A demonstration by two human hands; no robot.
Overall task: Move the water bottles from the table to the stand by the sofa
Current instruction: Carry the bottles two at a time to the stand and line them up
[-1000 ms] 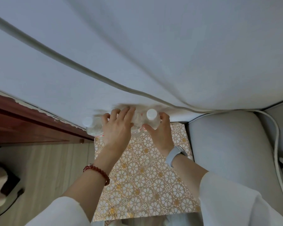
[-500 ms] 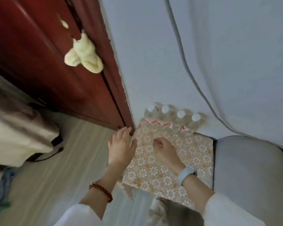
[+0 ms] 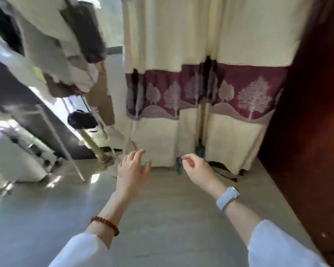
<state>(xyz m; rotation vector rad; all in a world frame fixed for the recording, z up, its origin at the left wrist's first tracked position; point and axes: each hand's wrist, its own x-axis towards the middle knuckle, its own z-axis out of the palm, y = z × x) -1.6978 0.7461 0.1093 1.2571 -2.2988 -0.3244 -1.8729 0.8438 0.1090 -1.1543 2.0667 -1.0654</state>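
Observation:
No water bottle, stand, sofa or table shows in the head view now. My left hand [image 3: 132, 171], with a red bead bracelet on its wrist, hangs over the floor with fingers spread and nothing in it. My right hand [image 3: 196, 168], with a pale watch on its wrist, is held out at the same height, fingers loosely curled and holding nothing.
Cream curtains with a maroon tree-patterned band [image 3: 210, 89] hang straight ahead. A dark red wooden door or cabinet [image 3: 312, 112] fills the right side. A clothes rack with hanging garments [image 3: 62, 54] stands at left. Grey floor [image 3: 162, 218] stretches in front of me.
My view has swung left, away from the stand with its row of bottles, to the curtains and floor. Both hands have left the stand and are now raised and holding nothing.

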